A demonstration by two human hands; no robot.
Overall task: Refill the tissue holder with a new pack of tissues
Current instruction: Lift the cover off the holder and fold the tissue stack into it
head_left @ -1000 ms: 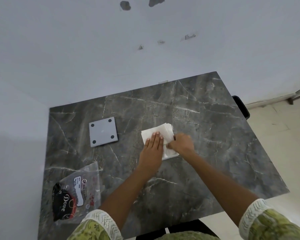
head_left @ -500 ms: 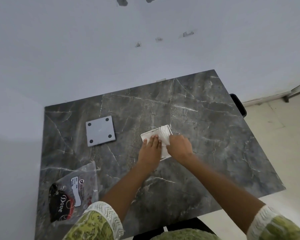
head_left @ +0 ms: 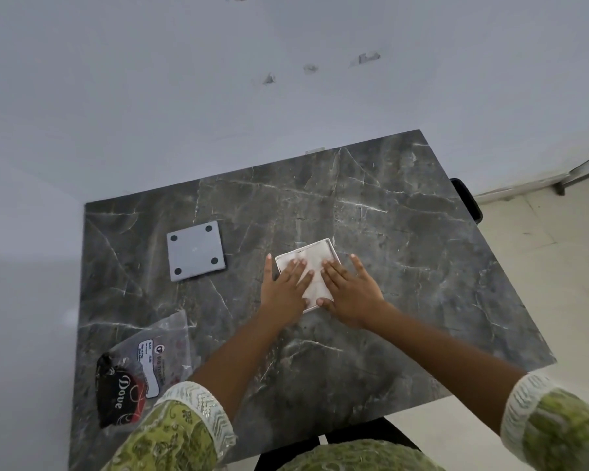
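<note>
A square white tissue holder [head_left: 330,244] lies open side up in the middle of the dark marble table [head_left: 405,266]. A stack of white tissues [head_left: 315,266] fills it, level with the rim. My left hand [head_left: 284,288] lies flat on the left part of the tissues, fingers spread. My right hand [head_left: 349,288] lies flat on the right part, its thumb at the holder's near edge. Neither hand grips anything. To the left, the grey square lid [head_left: 196,250] of the holder lies with four black feet facing up.
An empty clear tissue wrapper [head_left: 150,362] with a black and red printed end lies at the table's near left. White walls border the table's far and left sides. A black chair part [head_left: 470,202] shows past the right edge, with tiled floor beyond.
My right hand has let go of the tissue edges and opened flat. The fanned tissues have been pushed down into the holder, whose rim now shows. Both hands have spread out on top.
</note>
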